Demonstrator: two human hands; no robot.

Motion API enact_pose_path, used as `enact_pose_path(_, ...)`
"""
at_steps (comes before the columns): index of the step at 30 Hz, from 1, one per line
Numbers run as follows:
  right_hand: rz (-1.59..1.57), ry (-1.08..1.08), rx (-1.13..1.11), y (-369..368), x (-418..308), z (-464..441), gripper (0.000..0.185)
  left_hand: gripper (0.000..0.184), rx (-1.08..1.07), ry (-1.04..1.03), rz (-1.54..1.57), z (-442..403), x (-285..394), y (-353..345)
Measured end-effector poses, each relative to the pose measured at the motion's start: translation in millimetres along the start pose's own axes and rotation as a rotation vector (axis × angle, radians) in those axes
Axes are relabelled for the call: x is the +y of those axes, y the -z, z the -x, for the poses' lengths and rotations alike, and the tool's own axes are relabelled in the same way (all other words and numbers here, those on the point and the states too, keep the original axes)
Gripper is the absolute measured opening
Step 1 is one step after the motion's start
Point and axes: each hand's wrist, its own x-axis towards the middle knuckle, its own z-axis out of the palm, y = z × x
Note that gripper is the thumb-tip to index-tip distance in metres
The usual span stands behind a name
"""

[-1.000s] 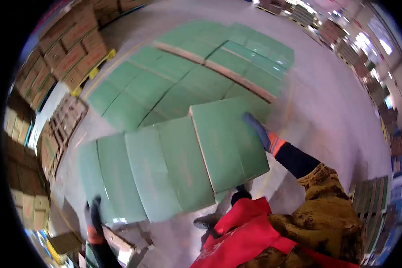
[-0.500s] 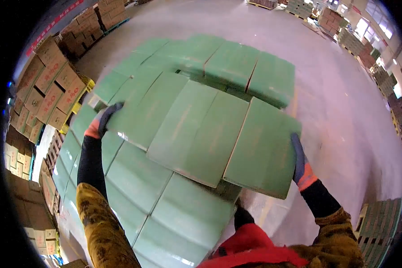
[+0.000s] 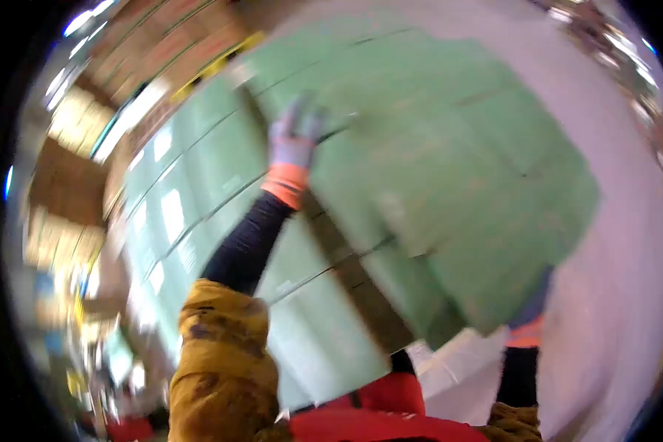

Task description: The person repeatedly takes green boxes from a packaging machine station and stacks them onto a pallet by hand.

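A wide stack of flat-topped green boxes (image 3: 486,184) fills the middle of the view, their tops blurred by motion. My left hand (image 3: 293,140), in a grey glove with an orange cuff, is over the boxes with its fingers stretched out and apart, holding nothing. Beneath and beside it runs a dark gap between the upper boxes and the shinier green boxes (image 3: 228,169) on the left. My right hand (image 3: 532,303), gloved alike, is at the right edge of a green box near me. Its fingers are smeared and partly hidden, so their grip is unclear.
Brown cartons (image 3: 173,44) are piled at the upper left, with a yellow pallet edge (image 3: 217,66) below them. More cartons (image 3: 66,180) stand at the far left. Pale floor (image 3: 611,295) runs along the right side. White material (image 3: 457,361) lies low, near my legs.
The view has swung, bringing the left side of the stack nearer the middle. My left hand has come off the far-left box edge and spread its fingers; my right hand remains at the right edge.
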Motion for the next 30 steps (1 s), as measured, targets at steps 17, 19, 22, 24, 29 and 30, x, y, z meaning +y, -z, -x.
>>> enact_pose_path(17, 1.526, 0.724, -0.918, -464.4, 323.7, 327.3, 0.052, 0.084, 0.15, 0.892, -1.531, 529.9, -286.4, 860.2)
enact_pose_path(19, 1.216, 0.178, -1.133, -549.2, 418.4, 399.7, 0.056, 0.079, 0.155, 0.692, -1.363, 534.6, -267.0, 874.3)
enact_pose_path(22, 0.841, -0.226, -1.416, -653.6, 579.3, 467.9, 0.071, 0.073, 0.142, 0.632, -1.13, 532.1, -219.1, 874.5)
enact_pose_path(24, 0.728, -0.644, -1.385, -686.8, 692.3, 466.8, 0.062, 0.071, 0.115, 0.552, -0.985, 535.6, -194.9, 880.0)
enact_pose_path(29, 0.815, -1.379, -1.322, -656.6, 786.1, 450.9, 0.045, 0.067, -0.043, 0.378, -0.731, 567.9, -175.8, 864.4)
enact_pose_path(30, 0.771, -1.46, -1.276, -634.2, 780.6, 445.8, 0.043, 0.068, -0.034, 0.319, -0.732, 568.2, -157.5, 870.2)
